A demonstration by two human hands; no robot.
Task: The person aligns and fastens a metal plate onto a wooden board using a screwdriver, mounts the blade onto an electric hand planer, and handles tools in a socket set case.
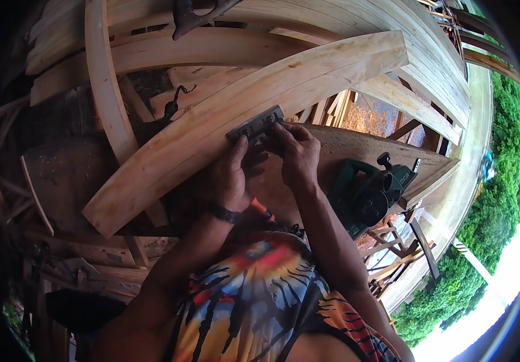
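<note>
A short dark metal block with small round fittings along its face is held between my two hands, in front of a long pale plank. My left hand is closed on its left end, thumb on the near side. At the other end, the fingers of my right hand pinch the block. A green electric planer marked DCA rests on the bench to the right of my right forearm. An orange and black object shows between my forearms, partly hidden.
The curved plank crosses the view diagonally, over other timbers. A saw handle sits at the top, and a black cord lies left of the plank. A dark wooden board runs behind the planer. Wood shavings lie below.
</note>
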